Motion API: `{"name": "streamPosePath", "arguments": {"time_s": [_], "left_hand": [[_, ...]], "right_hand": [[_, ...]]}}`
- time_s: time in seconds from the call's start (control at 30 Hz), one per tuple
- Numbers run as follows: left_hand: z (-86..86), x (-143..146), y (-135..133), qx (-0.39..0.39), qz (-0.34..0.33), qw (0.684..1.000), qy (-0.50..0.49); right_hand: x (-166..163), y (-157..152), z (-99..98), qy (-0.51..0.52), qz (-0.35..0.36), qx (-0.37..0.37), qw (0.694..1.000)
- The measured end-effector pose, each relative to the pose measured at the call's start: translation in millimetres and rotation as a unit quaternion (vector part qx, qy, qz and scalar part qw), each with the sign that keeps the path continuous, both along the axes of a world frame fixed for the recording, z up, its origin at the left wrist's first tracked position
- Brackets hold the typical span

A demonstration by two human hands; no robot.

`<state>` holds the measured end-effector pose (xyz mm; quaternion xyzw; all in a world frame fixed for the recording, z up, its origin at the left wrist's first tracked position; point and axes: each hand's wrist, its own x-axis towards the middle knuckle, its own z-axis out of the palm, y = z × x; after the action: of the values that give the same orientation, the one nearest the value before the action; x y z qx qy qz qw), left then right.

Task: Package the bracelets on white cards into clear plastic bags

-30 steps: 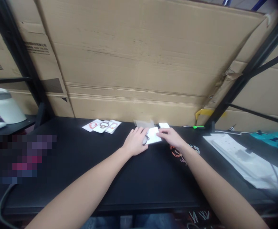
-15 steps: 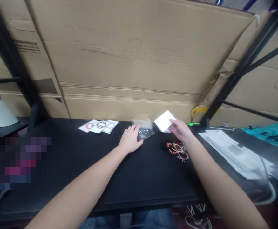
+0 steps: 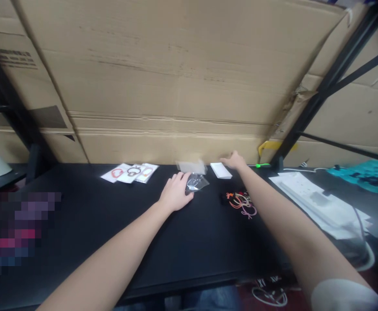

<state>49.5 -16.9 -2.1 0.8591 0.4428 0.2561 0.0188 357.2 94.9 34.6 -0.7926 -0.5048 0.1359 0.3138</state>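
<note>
My left hand point(image 3: 175, 194) lies on the black table point(image 3: 182, 242), fingers curled at the edge of a small clear plastic bag point(image 3: 196, 183) with a dark ring-like item inside. My right hand point(image 3: 234, 160) reaches to the back of the table, fingers touching the far corner of a stack of white cards point(image 3: 220, 170) lying flat there. A pile of coloured hair ties point(image 3: 241, 201) sits just under my right forearm. More clear bags point(image 3: 191, 166) lie behind the one at my left hand.
Three packed cards with loops point(image 3: 129, 172) lie in a row at the back left. Big cardboard boxes point(image 3: 176, 77) wall off the rear. A green-tipped tool point(image 3: 262, 165), a white power strip on papers point(image 3: 321, 203) and a black shelf post point(image 3: 308, 116) stand right.
My right hand lifted a white card off the item at my left hand, carried it back and right, and laid it on the card stack. The left hand stayed on the bag.
</note>
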Motion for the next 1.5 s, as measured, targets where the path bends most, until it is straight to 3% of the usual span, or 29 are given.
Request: {"name": "streamPosePath", "arguments": {"time_s": [0.1,0.23,0.37,0.47,0.57,0.67,0.73,0.87,1.03,1.23,1.5], "left_hand": [[-0.9,-0.2,0.9,0.003,-0.001,1.000,-0.001],[-0.8,0.6,0.9,0.012,-0.001,1.000,0.004],[-0.3,0.5,0.1,0.012,-0.001,1.000,0.003],[-0.5,0.4,0.5,0.011,-0.001,1.000,0.002],[-0.5,1.1,0.8,0.010,-0.001,1.000,0.000],[0.8,2.2,-0.1,-0.006,-0.018,1.000,-0.017],[2.2,2.4,-1.4,-0.025,-0.043,0.998,-0.035],[3.5,0.9,-3.5,-0.054,-0.097,0.992,-0.057],[2.8,-0.7,-4.2,-0.073,-0.140,0.986,-0.051],[6.6,-1.1,-8.5,-0.090,-0.161,0.982,-0.040],[8.6,-1.7,-9.2,-0.091,-0.154,0.984,0.002]], "right_hand": [[-8.8,-1.5,-2.5,-0.189,0.029,-0.096,0.977],[-27.4,-7.8,-8.4,-0.274,0.073,-0.171,0.944],[-43.8,-15.6,-5.7,-0.281,0.059,-0.158,0.945],[-53.0,-33.0,2.2,-0.269,0.062,-0.068,0.959],[-62.4,-64.5,7.6,-0.193,0.187,0.056,0.962],[-72.5,-99.0,8.1,-0.045,0.399,-0.025,0.915],[-78.5,-116.2,9.1,0.007,0.459,-0.078,0.885],[-87.0,-134.0,20.1,0.034,0.520,-0.108,0.847],[-97.1,-144.7,30.5,-0.049,0.551,-0.172,0.815],[-110.9,-146.5,19.8,-0.094,0.569,-0.232,0.783],[-93.2,-143.5,20.2,-0.144,0.528,-0.212,0.810]]}}
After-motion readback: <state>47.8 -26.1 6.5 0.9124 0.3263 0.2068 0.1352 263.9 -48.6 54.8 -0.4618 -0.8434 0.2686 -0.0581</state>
